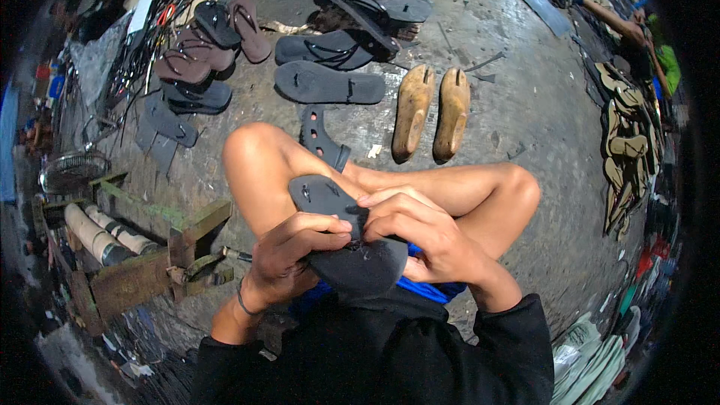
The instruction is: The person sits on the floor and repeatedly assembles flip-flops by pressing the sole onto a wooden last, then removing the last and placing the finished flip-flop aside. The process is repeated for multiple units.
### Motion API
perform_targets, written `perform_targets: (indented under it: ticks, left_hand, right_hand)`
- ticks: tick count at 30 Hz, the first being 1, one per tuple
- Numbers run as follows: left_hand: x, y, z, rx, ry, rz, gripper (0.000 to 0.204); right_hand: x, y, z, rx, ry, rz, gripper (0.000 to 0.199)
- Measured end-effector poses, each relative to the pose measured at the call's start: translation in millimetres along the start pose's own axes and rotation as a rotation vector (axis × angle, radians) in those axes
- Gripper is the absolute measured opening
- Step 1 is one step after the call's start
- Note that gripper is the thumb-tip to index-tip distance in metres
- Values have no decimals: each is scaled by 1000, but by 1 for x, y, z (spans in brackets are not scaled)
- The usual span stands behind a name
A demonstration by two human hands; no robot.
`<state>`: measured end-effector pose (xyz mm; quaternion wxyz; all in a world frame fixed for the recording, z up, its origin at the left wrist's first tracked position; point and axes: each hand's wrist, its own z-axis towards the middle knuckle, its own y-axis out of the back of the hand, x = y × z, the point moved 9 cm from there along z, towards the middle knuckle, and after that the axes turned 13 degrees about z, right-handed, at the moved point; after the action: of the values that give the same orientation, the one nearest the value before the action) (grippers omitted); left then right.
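A black flip-flop sole (352, 274) lies across my lap, tilted, its narrower end pointing away to the left. Small dark strap pieces show at slots near that far end. My left hand (289, 251) is closed around the sole's left edge, with the thumb hidden beneath. On the other side my right hand (424, 229) grips the sole's right edge, its fingertips pressed on the upper face near the middle. Whether those fingertips also pinch a strap end, I cannot tell. Beyond my crossed legs stand two wooden shoe lasts (415, 114) side by side.
Black flip-flops (330, 82) are spread ahead, brown ones (184, 66) farther left. A worn wooden stand (131, 281) with rolls is at my left. Tan sandals (626, 146) lie at the right, near another person's arm (615, 22). Pale green sheeting (592, 360) is at lower right.
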<state>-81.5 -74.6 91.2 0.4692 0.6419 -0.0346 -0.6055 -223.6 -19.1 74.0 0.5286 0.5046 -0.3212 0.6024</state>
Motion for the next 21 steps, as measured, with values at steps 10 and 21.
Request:
perform_targets:
  ticks: [10, 21]
  left_hand:
    - [30, 6, 0, -337, 576, -426, 56]
    - [32, -142, -26, 295, 483, -1174, 76]
  right_hand:
    - [-158, 184, -46, -970, -455, -677, 83]
    - [-256, 182, -104, -1127, -760, 85, 39]
